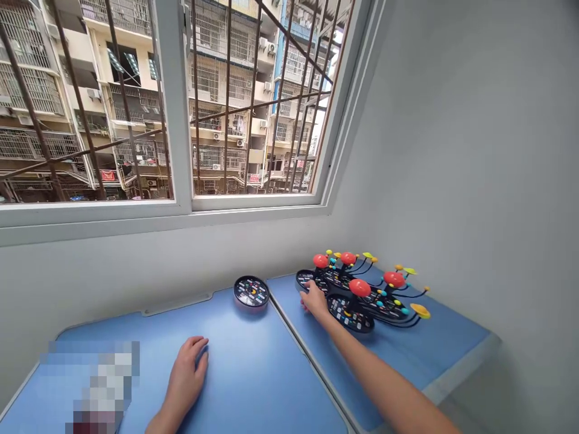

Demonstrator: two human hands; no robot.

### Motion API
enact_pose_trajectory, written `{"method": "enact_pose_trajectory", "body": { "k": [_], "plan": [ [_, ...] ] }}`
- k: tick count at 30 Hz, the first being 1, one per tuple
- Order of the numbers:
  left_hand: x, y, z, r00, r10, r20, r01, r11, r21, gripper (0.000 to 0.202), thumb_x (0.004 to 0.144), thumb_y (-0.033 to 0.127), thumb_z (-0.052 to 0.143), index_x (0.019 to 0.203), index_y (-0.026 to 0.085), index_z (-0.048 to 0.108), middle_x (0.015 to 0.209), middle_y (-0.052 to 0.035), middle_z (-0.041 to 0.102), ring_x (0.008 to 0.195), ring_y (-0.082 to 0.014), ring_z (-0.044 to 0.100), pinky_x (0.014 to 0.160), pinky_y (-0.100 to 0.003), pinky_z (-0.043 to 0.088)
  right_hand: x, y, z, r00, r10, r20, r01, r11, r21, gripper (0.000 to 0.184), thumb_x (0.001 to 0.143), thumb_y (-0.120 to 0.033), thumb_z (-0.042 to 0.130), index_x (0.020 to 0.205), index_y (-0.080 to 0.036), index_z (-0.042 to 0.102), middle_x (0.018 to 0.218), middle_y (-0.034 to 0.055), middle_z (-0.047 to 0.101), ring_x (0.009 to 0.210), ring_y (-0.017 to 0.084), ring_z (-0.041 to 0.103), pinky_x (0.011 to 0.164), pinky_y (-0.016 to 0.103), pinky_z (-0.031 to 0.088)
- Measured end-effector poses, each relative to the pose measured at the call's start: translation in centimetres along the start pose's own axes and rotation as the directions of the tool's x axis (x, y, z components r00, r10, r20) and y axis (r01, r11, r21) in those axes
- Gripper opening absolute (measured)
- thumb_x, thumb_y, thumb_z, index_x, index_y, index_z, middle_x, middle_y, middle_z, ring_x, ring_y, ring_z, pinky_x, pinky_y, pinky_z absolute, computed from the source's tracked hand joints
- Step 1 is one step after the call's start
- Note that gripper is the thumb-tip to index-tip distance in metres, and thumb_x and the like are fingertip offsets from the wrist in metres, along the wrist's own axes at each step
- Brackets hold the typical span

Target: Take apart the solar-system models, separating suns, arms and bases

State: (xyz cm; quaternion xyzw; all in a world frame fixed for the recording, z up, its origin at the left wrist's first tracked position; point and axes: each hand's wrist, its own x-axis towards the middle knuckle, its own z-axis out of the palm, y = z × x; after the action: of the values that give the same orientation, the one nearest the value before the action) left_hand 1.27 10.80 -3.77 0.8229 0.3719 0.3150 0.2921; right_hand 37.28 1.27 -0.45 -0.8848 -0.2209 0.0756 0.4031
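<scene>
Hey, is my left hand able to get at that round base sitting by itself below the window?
Probably yes: the left hand looks unoccupied, and nothing visible stands between it and the round base, ahead and to its right.

My right hand (313, 299) touches a planet toy's round base (307, 275) while my left hand (187, 366) rests on the desk (253, 374).

Your right hand (313, 298) hid part of a round base (303, 276), its print too small to read. The bottom edge cut off both your forearms (375, 369); pixelation masked an object (106, 386) lower left.
</scene>
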Motion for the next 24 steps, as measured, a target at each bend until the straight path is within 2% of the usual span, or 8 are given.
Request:
{"method": "enact_pose_trajectory", "body": {
  "k": [2,4,8,10,13,17,21,24],
  "plan": [
    [-0.1,0.2,-0.1,1.000,0.006,0.010,-0.006,1.000,0.000,0.034,0.074,0.030,0.042,0.095,0.019,0.066,0.101,-0.0080,0.062,0.096,-0.0219,0.058,0.087,-0.037,0.046,0.3,0.1,0.5,0.998,0.058,0.017,-0.058,0.998,0.038,0.028,0.083,-0.022,0.051,0.110,-0.015,0.048,0.061,-0.0021,0.059,0.045,0.011,0.056,0.047,0.024,0.045],
    [-0.1,0.4,-0.2,1.000,0.013,0.025,-0.013,1.000,0.009,0.034,0.075,0.028,0.041,0.096,0.019,0.066,0.101,-0.0079,0.062,0.095,-0.0213,0.058,0.086,-0.036,0.047,0.5,0.1,1.0,0.995,0.095,0.019,-0.097,0.992,0.078,0.026,0.086,-0.027,0.050,0.108,-0.014,0.050,0.074,-0.0003,0.061,0.053,0.009,0.057,0.050,0.024,0.048],
    [-0.3,0.6,-0.4,0.998,0.026,0.048,-0.029,0.998,0.047,0.035,0.077,0.027,0.039,0.098,0.017,0.065,0.103,-0.0096,0.061,0.098,-0.0215,0.057,0.088,-0.035,0.046,0.6,0.0,1.4,0.993,0.118,-0.001,-0.117,0.980,0.164,0.025,0.087,-0.031,0.050,0.105,-0.014,0.053,0.091,0.0024,0.061,0.068,0.010,0.059,0.058,0.026,0.051],
    [-0.4,0.4,-0.3,0.998,0.038,0.056,-0.041,0.998,0.057,0.035,0.077,0.026,0.039,0.099,0.016,0.064,0.104,-0.0104,0.060,0.099,-0.0219,0.056,0.088,-0.036,0.046,0.4,0.0,1.3,0.993,0.115,-0.030,-0.106,0.973,0.203,0.023,0.087,-0.029,0.051,0.104,-0.014,0.053,0.088,0.0018,0.061,0.065,0.010,0.059,0.057,0.025,0.051],
    [-0.4,0.1,0.0,0.997,0.063,0.053,-0.066,0.996,0.057,0.034,0.077,0.024,0.039,0.099,0.016,0.064,0.105,-0.0109,0.060,0.100,-0.0226,0.056,0.088,-0.037,0.046,-0.5,0.1,1.1,0.992,0.090,-0.085,-0.066,0.964,0.256,0.017,0.084,-0.019,0.051,0.099,-0.013,0.052,0.069,-0.0004,0.061,0.051,0.010,0.058,0.047,0.023,0.049],
    [-0.4,-0.1,0.3,0.995,0.096,0.028,-0.097,0.994,0.046,0.032,0.077,0.022,0.041,0.097,0.017,0.064,0.103,-0.0104,0.060,0.098,-0.0225,0.055,0.088,-0.038,0.046,-2.8,0.0,0.6,0.993,-0.002,-0.119,0.039,0.950,0.308,0.014,0.076,-0.012,0.049,0.089,-0.017,0.047,0.050,-0.0048,0.054,0.043,0.015,0.059,0.043,0.024,0.050],
    [-0.5,0.3,0.2,0.994,0.107,0.014,-0.107,0.994,0.027,0.031,0.076,0.021,0.042,0.096,0.017,0.064,0.101,-0.0103,0.061,0.098,-0.0220,0.056,0.087,-0.036,0.046,-6.3,-0.2,-0.4,0.988,-0.114,-0.101,0.143,0.924,0.353,0.011,0.072,-0.021,0.050,0.080,-0.021,0.044,0.052,-0.0027,0.059,0.047,0.018,0.063,0.044,0.026,0.051],
    [-0.7,1.1,0.0,0.996,0.084,-0.013,-0.083,0.997,0.003,0.030,0.076,0.022,0.042,0.095,0.017,0.065,0.096,-0.0092,0.063,0.093,-0.0216,0.058,0.083,-0.036,0.047,-10.2,-0.7,-0.9,0.979,-0.202,-0.040,0.202,0.901,0.385,0.015,0.069,-0.030,0.054,0.079,-0.021,0.046,0.057,0.0002,0.064,0.050,0.019,0.064,0.046,0.027,0.052]
  ]
}}
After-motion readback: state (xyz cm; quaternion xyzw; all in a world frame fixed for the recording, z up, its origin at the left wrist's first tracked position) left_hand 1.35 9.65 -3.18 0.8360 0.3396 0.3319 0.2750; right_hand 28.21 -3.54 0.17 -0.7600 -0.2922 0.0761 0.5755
